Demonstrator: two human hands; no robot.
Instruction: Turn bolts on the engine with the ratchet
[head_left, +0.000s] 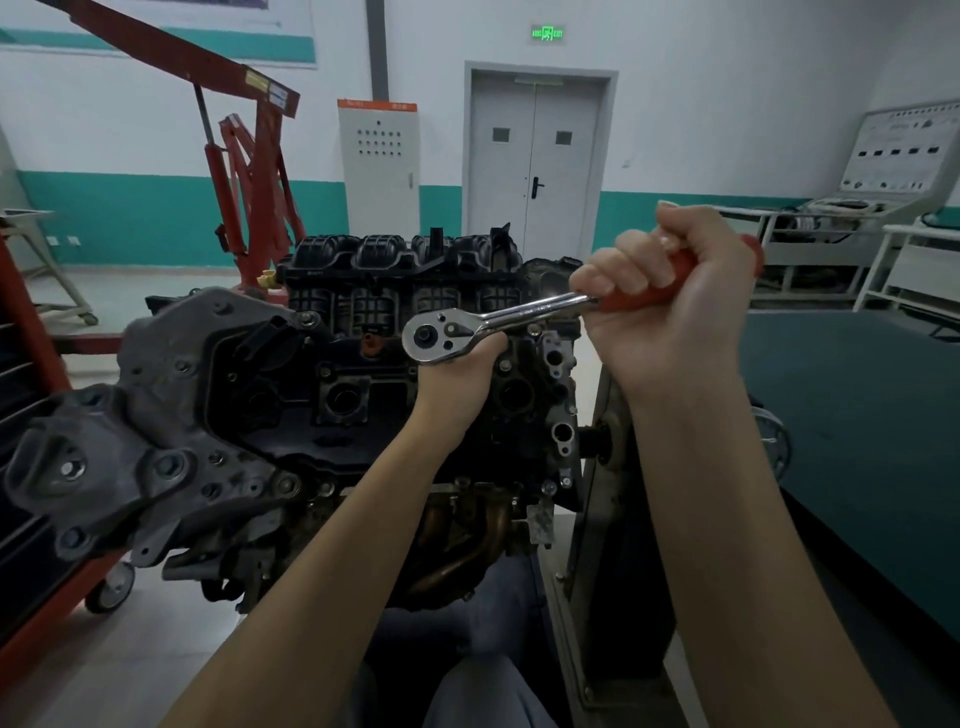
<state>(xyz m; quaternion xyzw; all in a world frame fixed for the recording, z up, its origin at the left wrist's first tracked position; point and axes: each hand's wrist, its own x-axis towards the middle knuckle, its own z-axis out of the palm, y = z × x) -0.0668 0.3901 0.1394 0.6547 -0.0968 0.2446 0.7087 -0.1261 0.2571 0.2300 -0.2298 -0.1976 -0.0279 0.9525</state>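
Observation:
A chrome ratchet wrench (467, 325) with a red handle is held level above a car engine (332, 395) on a stand. My right hand (675, 301) grips the red handle, fingers curled round it. My left hand (460, 376) is under the round ratchet head, mostly hidden by it, and seems to hold what hangs below the head. The engine's black intake manifold (400, 260) is at the back, a grey metal bracket (156, 415) at the left. Below the arms the exhaust manifold (467, 535) shows.
A red engine hoist (249, 176) stands behind on the left. A dark green bench top (857, 426) lies at the right. A grey cabinet (379, 161), double doors (535, 156) and a training panel (904, 150) line the far wall. The stand's caster (111, 587) sits on the floor.

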